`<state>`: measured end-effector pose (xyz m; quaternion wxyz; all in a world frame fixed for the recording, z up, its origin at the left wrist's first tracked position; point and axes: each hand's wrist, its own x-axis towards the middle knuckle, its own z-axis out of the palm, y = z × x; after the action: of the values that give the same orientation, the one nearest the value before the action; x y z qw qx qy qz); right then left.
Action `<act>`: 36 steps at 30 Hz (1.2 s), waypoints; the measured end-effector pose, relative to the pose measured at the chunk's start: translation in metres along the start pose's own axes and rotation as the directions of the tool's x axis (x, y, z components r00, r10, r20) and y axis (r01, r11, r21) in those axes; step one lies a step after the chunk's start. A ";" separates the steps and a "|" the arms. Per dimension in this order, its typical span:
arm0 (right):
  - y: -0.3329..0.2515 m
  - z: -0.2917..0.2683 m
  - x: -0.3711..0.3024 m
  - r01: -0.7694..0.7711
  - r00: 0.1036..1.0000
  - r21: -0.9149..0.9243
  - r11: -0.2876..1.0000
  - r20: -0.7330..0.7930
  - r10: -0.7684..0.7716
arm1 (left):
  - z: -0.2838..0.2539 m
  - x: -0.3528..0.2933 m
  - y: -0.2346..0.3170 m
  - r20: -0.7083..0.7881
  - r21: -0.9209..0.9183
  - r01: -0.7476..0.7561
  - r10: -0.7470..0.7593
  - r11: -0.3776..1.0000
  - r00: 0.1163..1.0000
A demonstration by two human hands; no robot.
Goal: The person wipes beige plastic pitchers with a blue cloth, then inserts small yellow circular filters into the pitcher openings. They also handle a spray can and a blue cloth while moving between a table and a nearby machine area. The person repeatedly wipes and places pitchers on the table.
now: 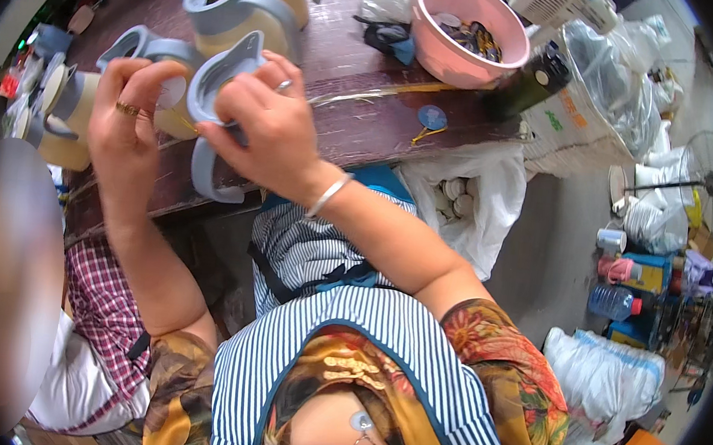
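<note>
My right hand (267, 124) is closed at the grey spouted top (206, 88) of a jug, its fingers bent over the round opening. The grey jug handle (204, 169) curves down below that hand, near the table's front edge. My left hand (131, 115) is raised just left of the same jug, thumb and forefinger curled together on a small pale round disc (172, 91). Behind my hands stand other beige jugs with grey tops, one (239, 14) with its spout pointing left. A further grey-topped jug (142, 43) is partly covered by my left hand.
On the dark red table (340, 126) stand a pink basin (468, 40) of small dark parts and a dark bottle (538, 77). A blue round tag (432, 116) with yellow string lies near the front edge. Below hangs a white bag (483, 200) with round pieces. Someone in checked cloth sits at left.
</note>
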<state>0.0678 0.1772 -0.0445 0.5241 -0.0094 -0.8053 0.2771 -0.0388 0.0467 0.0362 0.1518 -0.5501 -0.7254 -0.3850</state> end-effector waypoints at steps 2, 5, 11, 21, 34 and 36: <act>-0.005 0.013 -0.001 0.010 0.996 -0.015 1.000 -0.083 -0.011 | 0.043 -0.031 0.000 -0.200 -0.227 0.190 -0.237 0.955 0.951; 0.003 0.004 -0.019 0.057 0.983 0.048 0.997 -0.178 -0.048 | 0.081 -0.081 0.015 -0.371 -0.599 0.282 -0.572 0.750 0.732; 0.048 -0.139 -0.195 -0.136 0.989 0.034 0.990 -0.050 0.138 | 0.081 -0.239 -0.005 -0.228 -0.207 0.549 -0.585 0.810 0.778; 0.278 -0.189 -0.394 -0.913 -0.353 0.244 -0.327 -0.069 0.933 | 0.098 -0.123 0.032 -0.144 -0.660 0.406 -0.637 0.632 0.757; 0.120 -0.241 -0.336 -0.894 0.434 -0.277 0.351 -0.342 0.834 | 0.081 -0.123 0.025 -0.406 -0.401 0.402 -0.553 0.823 0.727; 0.060 -0.242 -0.248 -0.831 0.547 -0.065 0.553 -0.278 0.789 | 0.063 -0.115 0.042 -0.303 -0.287 0.317 -0.399 0.904 0.865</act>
<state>0.3684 0.2585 -0.2077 0.4168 -0.4609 -0.6691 0.4076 0.0521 0.0184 -0.0626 0.1415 -0.3401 -0.7268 -0.5797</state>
